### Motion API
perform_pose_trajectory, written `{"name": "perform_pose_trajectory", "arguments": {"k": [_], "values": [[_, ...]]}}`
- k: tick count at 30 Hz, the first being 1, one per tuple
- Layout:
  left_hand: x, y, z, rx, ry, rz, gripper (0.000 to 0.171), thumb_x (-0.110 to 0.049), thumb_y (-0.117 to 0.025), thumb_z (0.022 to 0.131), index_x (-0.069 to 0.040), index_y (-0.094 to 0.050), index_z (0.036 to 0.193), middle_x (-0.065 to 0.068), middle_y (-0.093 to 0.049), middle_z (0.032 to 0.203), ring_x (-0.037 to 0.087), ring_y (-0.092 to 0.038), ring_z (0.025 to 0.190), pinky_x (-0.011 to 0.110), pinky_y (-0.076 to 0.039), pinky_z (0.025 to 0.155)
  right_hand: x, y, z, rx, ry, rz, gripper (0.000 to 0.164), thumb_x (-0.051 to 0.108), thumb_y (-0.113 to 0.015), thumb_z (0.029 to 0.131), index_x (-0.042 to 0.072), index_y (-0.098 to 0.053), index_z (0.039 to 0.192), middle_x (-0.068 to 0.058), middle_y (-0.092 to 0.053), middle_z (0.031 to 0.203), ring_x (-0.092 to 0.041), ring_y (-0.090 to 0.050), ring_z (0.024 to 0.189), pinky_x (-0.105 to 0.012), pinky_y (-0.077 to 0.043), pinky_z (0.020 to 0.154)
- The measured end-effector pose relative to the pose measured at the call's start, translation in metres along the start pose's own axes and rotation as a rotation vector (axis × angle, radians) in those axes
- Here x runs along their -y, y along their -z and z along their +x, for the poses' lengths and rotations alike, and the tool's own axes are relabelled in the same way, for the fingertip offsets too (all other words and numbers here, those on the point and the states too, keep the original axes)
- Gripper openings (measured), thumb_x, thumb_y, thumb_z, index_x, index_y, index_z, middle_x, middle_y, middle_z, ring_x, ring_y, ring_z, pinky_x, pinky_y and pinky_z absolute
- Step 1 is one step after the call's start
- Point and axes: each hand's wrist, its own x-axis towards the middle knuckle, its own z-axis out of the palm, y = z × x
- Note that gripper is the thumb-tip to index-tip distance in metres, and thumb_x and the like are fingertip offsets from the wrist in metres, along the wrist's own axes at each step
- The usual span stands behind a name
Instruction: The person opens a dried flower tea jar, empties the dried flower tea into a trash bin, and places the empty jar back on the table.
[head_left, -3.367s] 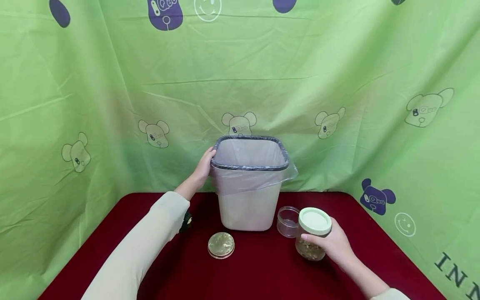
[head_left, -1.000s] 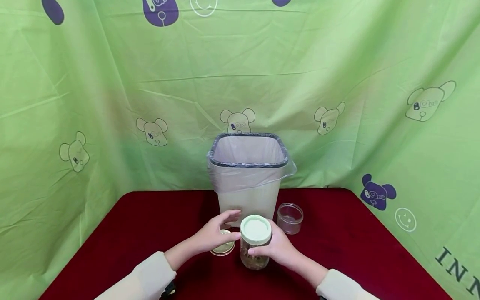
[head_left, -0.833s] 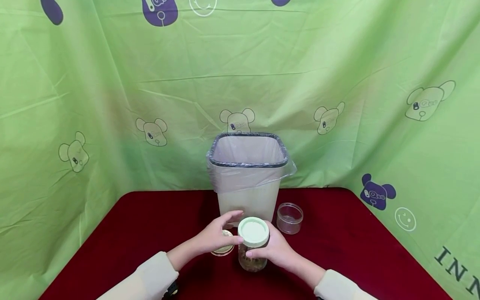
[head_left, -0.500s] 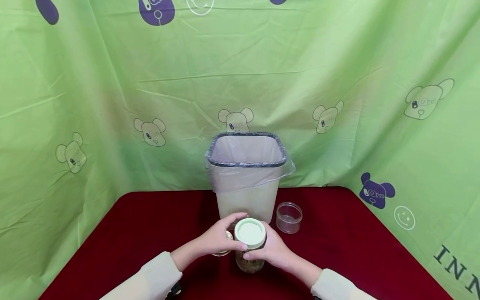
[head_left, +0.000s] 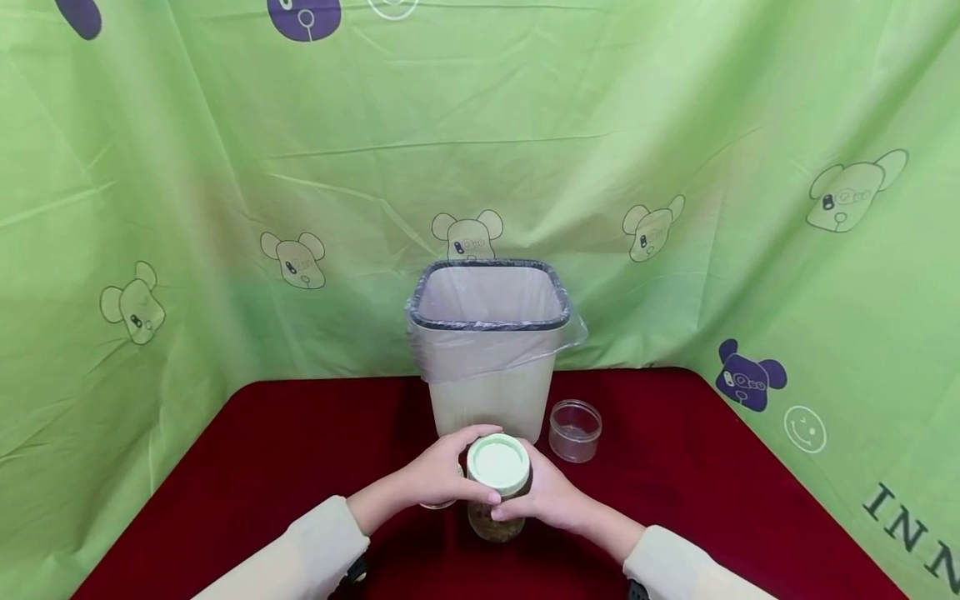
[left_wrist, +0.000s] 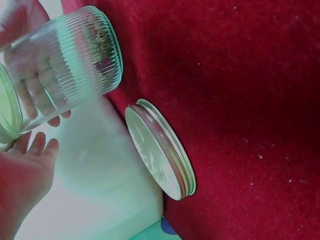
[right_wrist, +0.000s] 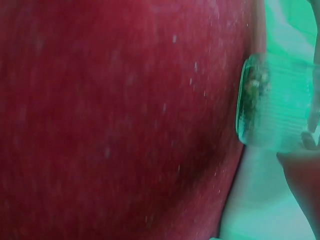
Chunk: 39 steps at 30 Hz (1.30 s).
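In the head view a ribbed clear jar (left_wrist: pixel 70 67) with a pale green screw lid (head_left: pixel 498 463) stands upright between both hands, in front of the bin. My right hand (head_left: pixel 553 492) grips the jar's body from the right. My left hand (head_left: pixel 435 473) holds the lid, thumb at its front and fingers at its back. The left wrist view shows brownish, crumbly contents at the jar's bottom. Whether the base touches the cloth I cannot tell. Beside the jar lies a round silvery lid with a ribbed edge (left_wrist: pixel 156 150), mostly hidden behind my left hand in the head view.
A pale bin (head_left: pixel 487 392) with a dark rim and a clear liner stands behind the jar. To its right sits a clear, lidless round container (head_left: pixel 575 437). Dark red cloth (head_left: pixel 675 500) covers the table, and a green printed curtain (head_left: pixel 360 183) hangs around it.
My right hand has brought the jar leftward from the table's right side to the middle. My left hand has left the bin's rim and taken hold of the jar's lid.
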Motion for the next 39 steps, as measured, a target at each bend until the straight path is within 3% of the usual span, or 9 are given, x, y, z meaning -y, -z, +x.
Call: {"name": "perform_pose_trajectory", "arguments": {"k": [5, 9, 19, 23, 31, 39], "values": [[0.022, -0.006, 0.005, -0.047, -0.018, 0.103, 0.082, -0.048, -0.074, 0.061, -0.014, -0.043, 0.128, -0.011, -0.049, 0.116, 0.008, -0.047, 0.103, 0.031, -0.039, 0.085, -0.028, 0.008, 0.003, 0.057, 0.016, -0.020, 0.077, 0.017, -0.081, 0.059, 0.015, -0.040, 0.124, -0.001, -0.052, 0.114, -0.019, -0.048, 0.104, -0.029, -0.036, 0.090], [0.023, -0.008, 0.005, -0.082, -0.052, 0.179, 0.079, -0.051, -0.072, 0.062, -0.015, -0.044, 0.127, -0.012, -0.047, 0.116, 0.006, -0.046, 0.104, 0.030, -0.039, 0.086, -0.027, 0.008, 0.003, 0.069, 0.035, -0.036, 0.075, 0.018, -0.080, 0.061, 0.016, -0.040, 0.124, 0.000, -0.053, 0.112, -0.019, -0.049, 0.103, -0.029, -0.036, 0.089], [0.022, -0.011, 0.004, -0.121, -0.108, 0.247, 0.074, -0.051, -0.070, 0.065, -0.016, -0.044, 0.124, -0.011, -0.047, 0.114, 0.006, -0.045, 0.103, 0.029, -0.039, 0.085, -0.030, 0.006, 0.003, 0.062, 0.013, -0.054, 0.079, 0.017, -0.079, 0.064, 0.017, -0.034, 0.129, 0.002, -0.049, 0.117, -0.016, -0.046, 0.108, -0.028, -0.035, 0.090], [0.021, -0.013, 0.002, -0.140, -0.087, 0.250, 0.073, -0.052, -0.070, 0.064, -0.019, -0.045, 0.123, -0.011, -0.048, 0.113, 0.006, -0.045, 0.102, 0.029, -0.040, 0.084, -0.031, 0.006, 0.003, 0.075, 0.030, -0.063, 0.079, 0.018, -0.077, 0.066, 0.018, -0.032, 0.130, 0.002, -0.047, 0.119, -0.016, -0.044, 0.109, -0.028, -0.034, 0.091], [0.015, -0.020, -0.001, -0.195, 0.046, 0.266, 0.072, -0.059, -0.068, 0.061, -0.030, -0.046, 0.122, -0.018, -0.047, 0.115, 0.003, -0.048, 0.098, 0.033, -0.043, 0.074, -0.034, 0.005, 0.001, 0.074, 0.074, -0.097, 0.077, 0.022, -0.076, 0.067, 0.021, -0.032, 0.131, 0.001, -0.048, 0.118, -0.017, -0.045, 0.108, -0.028, -0.034, 0.091], [0.015, -0.024, -0.002, -0.238, 0.006, 0.217, 0.074, -0.052, -0.072, 0.062, -0.019, -0.048, 0.124, -0.011, -0.050, 0.116, 0.006, -0.049, 0.100, 0.030, -0.042, 0.080, -0.034, 0.005, 0.001, 0.079, 0.085, -0.075, 0.078, 0.021, -0.076, 0.067, 0.020, -0.032, 0.131, 0.000, -0.048, 0.118, -0.018, -0.045, 0.108, -0.028, -0.034, 0.091]]}}
